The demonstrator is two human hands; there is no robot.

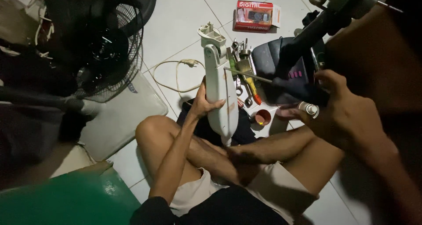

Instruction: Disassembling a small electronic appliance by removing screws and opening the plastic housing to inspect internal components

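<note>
Evidently to steady it upright, the left hand [205, 102] wraps the white fan column [220, 86], while at three o'clock the right hand [340, 108] pinches a thin metal rod [248, 74].

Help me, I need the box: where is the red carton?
The red carton lies on the tiled floor at the top centre of the head view, beyond the pile of tools.

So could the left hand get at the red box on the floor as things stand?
Probably not right away: the left hand is gripping the white fan column, and the red box lies beyond it, past the pile of tools.
</note>
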